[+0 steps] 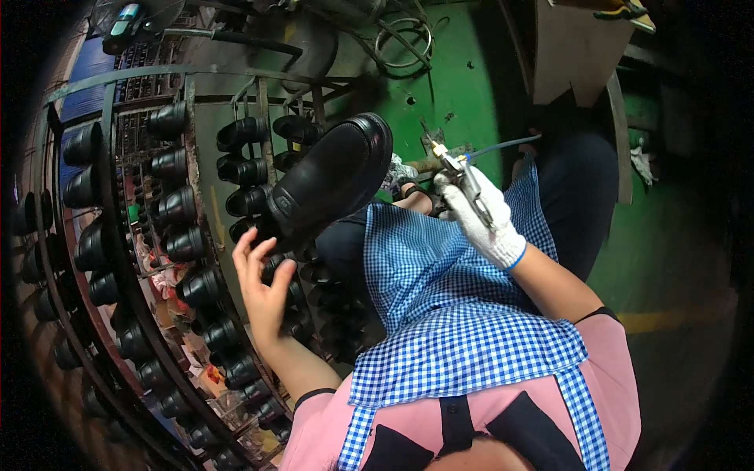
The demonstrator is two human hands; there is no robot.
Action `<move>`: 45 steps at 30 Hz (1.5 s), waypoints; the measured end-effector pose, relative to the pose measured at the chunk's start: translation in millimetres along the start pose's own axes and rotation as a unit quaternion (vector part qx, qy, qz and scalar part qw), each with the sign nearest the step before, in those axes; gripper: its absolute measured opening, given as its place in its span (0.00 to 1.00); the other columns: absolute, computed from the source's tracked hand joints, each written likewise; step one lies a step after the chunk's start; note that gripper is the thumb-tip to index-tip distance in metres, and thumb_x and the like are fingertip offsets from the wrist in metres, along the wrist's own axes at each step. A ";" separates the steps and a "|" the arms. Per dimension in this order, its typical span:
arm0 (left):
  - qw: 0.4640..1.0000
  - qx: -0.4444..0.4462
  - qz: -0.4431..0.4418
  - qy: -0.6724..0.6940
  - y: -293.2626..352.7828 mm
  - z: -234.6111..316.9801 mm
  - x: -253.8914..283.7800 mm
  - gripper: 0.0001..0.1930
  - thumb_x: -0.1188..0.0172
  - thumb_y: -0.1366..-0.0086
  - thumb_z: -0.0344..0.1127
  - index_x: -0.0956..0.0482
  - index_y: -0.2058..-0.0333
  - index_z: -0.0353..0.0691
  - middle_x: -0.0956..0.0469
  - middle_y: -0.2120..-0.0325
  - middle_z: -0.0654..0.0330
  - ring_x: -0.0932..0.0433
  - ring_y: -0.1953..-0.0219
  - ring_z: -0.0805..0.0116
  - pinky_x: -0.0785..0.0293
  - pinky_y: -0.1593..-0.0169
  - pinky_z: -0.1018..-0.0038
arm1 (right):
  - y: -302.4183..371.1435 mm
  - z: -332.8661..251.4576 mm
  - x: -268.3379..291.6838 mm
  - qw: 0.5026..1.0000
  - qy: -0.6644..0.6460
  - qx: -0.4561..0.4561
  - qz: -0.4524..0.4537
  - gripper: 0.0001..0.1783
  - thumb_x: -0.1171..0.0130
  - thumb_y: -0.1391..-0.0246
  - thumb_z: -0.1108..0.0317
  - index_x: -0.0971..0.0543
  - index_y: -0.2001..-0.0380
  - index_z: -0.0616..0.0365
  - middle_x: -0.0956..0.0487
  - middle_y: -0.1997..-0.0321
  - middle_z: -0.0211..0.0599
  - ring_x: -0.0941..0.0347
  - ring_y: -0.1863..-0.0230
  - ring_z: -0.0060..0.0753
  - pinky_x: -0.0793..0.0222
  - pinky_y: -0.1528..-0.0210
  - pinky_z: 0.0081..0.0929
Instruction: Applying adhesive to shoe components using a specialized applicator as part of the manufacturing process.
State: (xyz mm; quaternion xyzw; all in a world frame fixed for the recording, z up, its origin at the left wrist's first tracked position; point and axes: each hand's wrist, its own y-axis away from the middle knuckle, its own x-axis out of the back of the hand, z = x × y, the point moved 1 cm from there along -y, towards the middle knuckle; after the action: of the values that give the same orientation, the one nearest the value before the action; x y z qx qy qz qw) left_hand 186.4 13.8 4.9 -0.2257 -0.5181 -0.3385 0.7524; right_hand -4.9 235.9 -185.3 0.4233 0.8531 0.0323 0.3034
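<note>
A black leather shoe (334, 177) is raised beside the rack, toe pointing away and to the right. Close to its heel end is my bare left hand (263, 292), with fingers and thumb spread apart. Whether the fingertips touch the shoe is unclear, and what supports it is hidden. My right hand (481, 212), in a white knitted glove with a blue cuff, is closed around a metal spray gun (471, 188) with a brass fitting. A blue hose (506, 144) runs near the gun, over my lap at the right of the shoe.
Metal racks (203, 196) with many black shoes (184, 243) fill the left side. A coiled ring of hose or wire (403, 43) lies on the green floor (463, 102). A wooden bench (577, 47) stands at far right, with pliers (620, 12) on top.
</note>
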 end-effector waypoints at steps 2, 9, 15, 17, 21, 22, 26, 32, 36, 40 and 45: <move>0.999 -0.007 0.009 -0.038 11.6 8.3 -1.9 0.22 0.31 0.45 0.29 0.21 0.49 0.40 0.30 0.41 0.56 0.31 0.38 0.55 0.32 0.41 0.64 | -10.5 12.0 -5.0 0.993 0.110 0.045 -0.015 0.16 0.40 0.35 0.64 0.23 0.50 0.63 0.19 0.66 0.37 0.21 0.70 0.22 0.25 0.67 0.21; 0.959 -0.247 0.002 -0.136 17.9 24.5 -1.5 0.14 0.27 0.54 0.32 0.17 0.66 0.44 0.18 0.59 0.63 0.24 0.49 0.56 0.38 0.36 0.56 | -26.6 27.9 -32.7 0.935 0.297 0.193 -0.021 0.17 0.42 0.35 0.57 0.22 0.53 0.60 0.19 0.65 0.41 0.19 0.67 0.34 0.24 0.62 0.29; 0.935 -0.299 -0.066 0.179 -1.2 18.3 16.9 0.15 0.25 0.47 0.28 0.24 0.64 0.40 0.22 0.67 0.62 0.21 0.56 0.60 0.45 0.29 0.47 | -36.2 63.1 -61.1 0.979 -0.102 -0.133 -0.119 0.20 0.42 0.36 0.66 0.29 0.43 0.59 0.21 0.60 0.34 0.22 0.64 0.23 0.22 0.62 0.25; 0.904 -0.349 -0.032 0.245 -4.8 29.7 49.9 0.16 0.26 0.45 0.31 0.24 0.62 0.38 0.24 0.69 0.58 0.21 0.62 0.54 0.34 0.34 0.50 | -14.8 31.2 -73.5 0.988 0.118 -0.015 -0.101 0.30 0.39 0.39 0.66 0.34 0.36 0.60 0.22 0.56 0.38 0.22 0.60 0.32 0.23 0.55 0.30; 0.901 -0.412 0.119 0.071 -29.4 74.8 127.1 0.17 0.25 0.45 0.34 0.25 0.63 0.38 0.24 0.69 0.54 0.22 0.60 0.49 0.27 0.50 0.56 | -15.1 32.2 -73.4 0.917 0.302 0.241 -0.097 0.47 0.36 0.44 0.63 0.47 0.26 0.61 0.30 0.35 0.54 0.31 0.36 0.50 0.38 0.33 0.36; 0.883 -0.442 0.156 0.026 -41.2 85.2 141.2 0.17 0.26 0.45 0.35 0.25 0.63 0.38 0.24 0.68 0.55 0.23 0.59 0.50 0.28 0.50 0.56 | -16.8 24.3 -79.6 0.916 0.286 0.264 -0.097 0.48 0.36 0.44 0.63 0.48 0.26 0.61 0.31 0.34 0.55 0.32 0.36 0.50 0.38 0.33 0.36; 0.850 -0.481 0.199 -0.081 -63.1 91.1 162.5 0.17 0.26 0.46 0.35 0.27 0.66 0.38 0.27 0.71 0.55 0.26 0.66 0.50 0.32 0.58 0.60 | -29.7 16.6 -74.0 0.908 0.345 0.228 -0.067 0.46 0.38 0.42 0.67 0.49 0.25 0.61 0.24 0.46 0.48 0.27 0.48 0.44 0.31 0.42 0.35; 0.862 -0.466 0.195 -0.024 -3.1 53.5 100.5 0.16 0.24 0.48 0.39 0.26 0.70 0.44 0.27 0.74 0.65 0.26 0.71 0.62 0.26 0.56 0.59 | -47.5 -11.5 -55.6 0.901 0.341 0.265 -0.036 0.36 0.42 0.38 0.69 0.39 0.28 0.56 0.20 0.56 0.39 0.23 0.56 0.36 0.29 0.46 0.28; 0.865 -0.478 0.149 -0.023 25.9 35.8 47.5 0.11 0.29 0.51 0.34 0.22 0.70 0.47 0.26 0.73 0.70 0.26 0.72 0.69 0.25 0.55 0.63 | -33.5 -11.4 -54.5 0.890 0.380 0.249 -0.043 0.38 0.40 0.38 0.66 0.39 0.27 0.53 0.20 0.57 0.38 0.23 0.58 0.32 0.27 0.50 0.28; 0.886 -0.453 0.102 0.002 52.9 23.0 -6.0 0.08 0.36 0.52 0.32 0.21 0.70 0.48 0.24 0.71 0.71 0.24 0.69 0.69 0.24 0.48 0.62 | -19.1 -7.2 -62.9 0.961 0.200 0.176 -0.078 0.35 0.45 0.34 0.65 0.42 0.26 0.51 0.21 0.54 0.33 0.23 0.60 0.30 0.26 0.55 0.26; 0.943 -0.330 -0.001 0.039 59.2 -7.0 -51.3 0.07 0.31 0.47 0.33 0.21 0.69 0.44 0.20 0.69 0.64 0.19 0.60 0.62 0.36 0.34 0.51 | -1.0 -56.9 -88.3 0.995 0.039 -0.069 -0.061 0.14 0.56 0.29 0.68 0.28 0.45 0.58 0.22 0.54 0.36 0.23 0.58 0.34 0.24 0.54 0.28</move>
State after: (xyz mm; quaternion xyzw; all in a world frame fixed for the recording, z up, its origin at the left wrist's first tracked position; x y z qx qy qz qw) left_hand 222.8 62.7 -44.8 -0.4476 -0.3477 -0.5001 0.6547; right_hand 3.8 181.2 -96.0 0.3472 0.8842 0.0894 0.2995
